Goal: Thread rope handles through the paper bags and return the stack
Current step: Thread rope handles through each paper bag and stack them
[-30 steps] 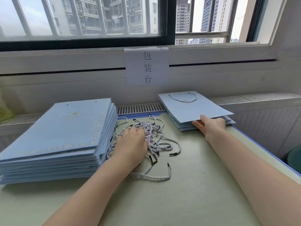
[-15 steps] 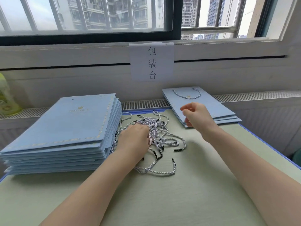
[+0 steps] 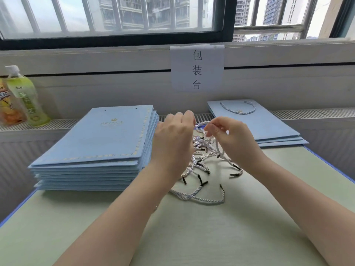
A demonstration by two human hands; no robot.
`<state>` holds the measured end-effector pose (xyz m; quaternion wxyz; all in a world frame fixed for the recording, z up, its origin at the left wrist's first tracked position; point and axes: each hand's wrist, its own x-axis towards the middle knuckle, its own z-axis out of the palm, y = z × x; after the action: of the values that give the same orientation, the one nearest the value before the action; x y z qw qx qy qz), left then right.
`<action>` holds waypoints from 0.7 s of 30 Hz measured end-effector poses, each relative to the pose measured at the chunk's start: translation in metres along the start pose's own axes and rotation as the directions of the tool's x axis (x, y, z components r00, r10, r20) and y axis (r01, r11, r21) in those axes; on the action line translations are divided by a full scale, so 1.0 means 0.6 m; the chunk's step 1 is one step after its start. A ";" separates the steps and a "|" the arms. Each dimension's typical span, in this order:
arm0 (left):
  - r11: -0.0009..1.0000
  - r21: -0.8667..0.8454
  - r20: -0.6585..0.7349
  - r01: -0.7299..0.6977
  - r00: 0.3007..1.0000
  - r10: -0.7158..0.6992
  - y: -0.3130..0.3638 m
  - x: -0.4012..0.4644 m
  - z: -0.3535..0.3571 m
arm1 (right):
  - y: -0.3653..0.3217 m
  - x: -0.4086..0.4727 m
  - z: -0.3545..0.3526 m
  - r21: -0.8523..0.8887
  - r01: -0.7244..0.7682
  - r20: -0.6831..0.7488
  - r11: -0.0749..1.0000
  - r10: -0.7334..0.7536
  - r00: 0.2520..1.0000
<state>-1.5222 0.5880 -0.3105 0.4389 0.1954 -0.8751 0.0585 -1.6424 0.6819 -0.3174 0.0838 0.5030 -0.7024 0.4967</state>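
Note:
A tall stack of flat light-blue paper bags (image 3: 107,139) lies at the left of the table, its top bag showing two empty holes. A smaller stack of bags (image 3: 265,127) lies at the right, with a rope handle (image 3: 238,111) threaded through the top one. Between the stacks is a tangled pile of white rope handles with black tips (image 3: 203,164). My left hand (image 3: 172,139) and my right hand (image 3: 230,137) are raised over the pile. Both pinch one white rope (image 3: 201,124) that runs between them.
Two drink bottles (image 3: 25,96) stand on the radiator ledge at the far left. A paper sign (image 3: 196,68) hangs on the wall under the window. The pale green table (image 3: 211,237) has a blue edge (image 3: 330,166) along the right side.
My right hand left the right stack and came over to the rope pile. My left hand rose from the pile, and both hands now hold one rope lifted between them.

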 end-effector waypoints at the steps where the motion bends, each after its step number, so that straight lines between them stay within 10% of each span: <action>1: 0.995 0.104 -0.022 0.001 1.000 0.001 -0.007 0.004 -0.003 | -0.001 0.001 -0.002 -0.021 0.005 -0.040 1.000 -0.006 0.999; 4: 0.926 0.320 0.159 0.198 0.953 -0.259 -0.034 0.016 -0.024 | 0.000 0.004 -0.005 0.000 -0.027 -0.062 1.000 0.027 0.998; 10: 0.715 0.540 0.396 0.445 0.615 -0.682 -0.097 0.016 -0.023 | -0.006 -0.002 0.015 0.164 -0.101 0.020 0.981 0.099 0.995; 21: 0.799 0.557 0.371 0.227 0.793 -0.483 -0.076 0.026 -0.064 | -0.018 -0.010 0.020 0.343 -0.209 0.170 0.916 0.158 0.973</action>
<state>-1.4840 0.5524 -0.2781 0.1390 0.4734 -0.8590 0.1371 -1.6267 0.6762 -0.3205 -0.1053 0.4750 -0.6483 0.5857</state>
